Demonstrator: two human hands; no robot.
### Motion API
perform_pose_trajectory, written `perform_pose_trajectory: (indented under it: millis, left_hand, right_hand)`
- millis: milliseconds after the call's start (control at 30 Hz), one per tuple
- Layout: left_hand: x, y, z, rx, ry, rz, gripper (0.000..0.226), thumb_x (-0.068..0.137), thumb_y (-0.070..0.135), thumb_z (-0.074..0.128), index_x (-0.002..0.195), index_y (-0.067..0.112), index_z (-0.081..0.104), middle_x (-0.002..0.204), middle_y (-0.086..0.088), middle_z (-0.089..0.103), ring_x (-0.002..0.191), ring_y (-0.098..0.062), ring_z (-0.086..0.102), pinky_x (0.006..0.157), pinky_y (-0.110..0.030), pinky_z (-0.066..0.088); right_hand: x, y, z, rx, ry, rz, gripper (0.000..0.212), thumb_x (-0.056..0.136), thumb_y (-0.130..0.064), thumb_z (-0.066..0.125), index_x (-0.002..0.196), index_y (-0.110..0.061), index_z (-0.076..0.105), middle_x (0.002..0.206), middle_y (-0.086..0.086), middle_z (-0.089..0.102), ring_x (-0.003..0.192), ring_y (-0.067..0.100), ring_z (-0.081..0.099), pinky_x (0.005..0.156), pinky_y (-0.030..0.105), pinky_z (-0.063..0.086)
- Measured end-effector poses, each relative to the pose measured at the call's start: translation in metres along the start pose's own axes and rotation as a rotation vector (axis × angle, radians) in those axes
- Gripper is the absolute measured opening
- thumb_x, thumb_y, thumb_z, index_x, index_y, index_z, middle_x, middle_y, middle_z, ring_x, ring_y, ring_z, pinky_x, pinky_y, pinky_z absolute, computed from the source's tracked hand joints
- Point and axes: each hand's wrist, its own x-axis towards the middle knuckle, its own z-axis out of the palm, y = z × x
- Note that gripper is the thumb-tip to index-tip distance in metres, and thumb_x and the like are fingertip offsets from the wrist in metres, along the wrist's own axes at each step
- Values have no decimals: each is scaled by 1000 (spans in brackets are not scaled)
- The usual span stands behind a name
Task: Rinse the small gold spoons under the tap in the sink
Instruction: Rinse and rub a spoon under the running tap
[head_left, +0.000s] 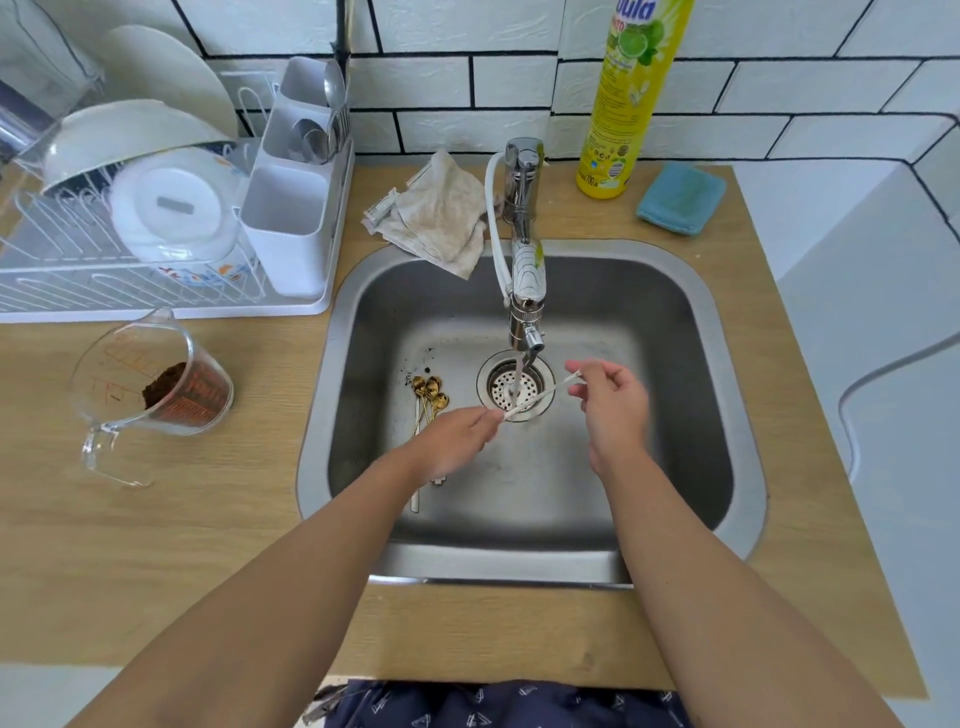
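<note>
With the left hand (457, 431) and right hand (610, 397) each pinching one end, the pale-handled spoon (537, 397) is best kept turning slowly under the tap's (525, 291) stream.

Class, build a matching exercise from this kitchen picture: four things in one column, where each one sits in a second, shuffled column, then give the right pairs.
Things
1. gold spoons
2. measuring jug
3. blue sponge
4. yellow bottle

Places
A. on the counter to the right of the tap, against the tiled wall
B. on the sink floor, left of the drain
C. on the counter at the sink's back right corner
D. on the counter left of the sink, in front of the dish rack

Pairs: 1-B, 2-D, 3-C, 4-A
</note>
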Motion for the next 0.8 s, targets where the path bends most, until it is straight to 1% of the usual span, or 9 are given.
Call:
perform_pose_trajectory:
  millis: [67,133,200,300,367,467,567,633,800]
  left_hand:
    - [-3,-1,-1,-154,-59,-140,53,92,66,34,58,26,41,56,7,38,51,-14,31,54,-32,25]
    - [-3,5,-3,-183,-83,-182,58,88,74,31,56,26,37,54,7,35,50,-16,28,54,-31,24]
    - [-3,13,-1,-49,-34,-103,60,91,75,27,62,25,44,60,6,46,56,-15,39,58,-31,31]
    - [3,35,8,67,37,104,50,102,58,28,72,24,50,68,8,55,64,-12,49,62,-31,35]
    - [8,49,11,111,69,186,43,106,45,30,78,22,52,71,7,56,67,-12,51,64,-32,36]
    - [11,43,10,157,35,212,38,107,39,32,83,18,53,74,4,56,70,-16,50,66,-33,38]
    - [3,16,0,156,-10,170,40,107,41,32,80,19,51,72,4,55,69,-16,49,69,-34,40]
    - [-2,4,-7,144,-24,129,43,107,43,31,78,19,51,70,4,55,66,-15,48,70,-34,40]
    - [10,33,-1,197,21,165,42,107,45,28,82,23,55,78,8,57,77,-14,52,68,-29,36]
  right_hand:
    - [-4,0,5,50,-123,31,8,98,-12,64,105,-10,67,82,-4,79,61,2,66,63,20,49]
    - [-7,-2,6,144,-201,56,6,100,-15,66,106,-16,66,80,-3,78,67,4,71,64,19,55]
    - [-7,-2,3,163,-228,61,3,98,-17,70,99,-16,67,76,-4,77,69,5,74,64,17,55]
    - [-10,4,3,70,-272,93,14,93,-19,76,91,-11,65,72,-2,77,57,4,69,52,15,48]
    - [-11,6,5,24,-254,116,18,91,-21,79,91,-10,65,74,-2,76,45,3,55,48,15,43]
    - [-4,4,-1,62,-132,105,17,91,-24,78,84,-13,68,76,-4,75,43,2,43,46,14,40]
    - [3,0,-8,146,-6,106,16,93,-24,77,92,-12,66,72,-5,76,44,0,47,49,15,40]
    - [2,0,-6,141,8,104,19,93,-25,77,97,-10,66,73,-4,76,45,0,50,50,16,40]
    - [-11,1,4,88,-148,103,16,95,-25,74,89,-13,66,74,-6,75,53,0,61,52,14,42]
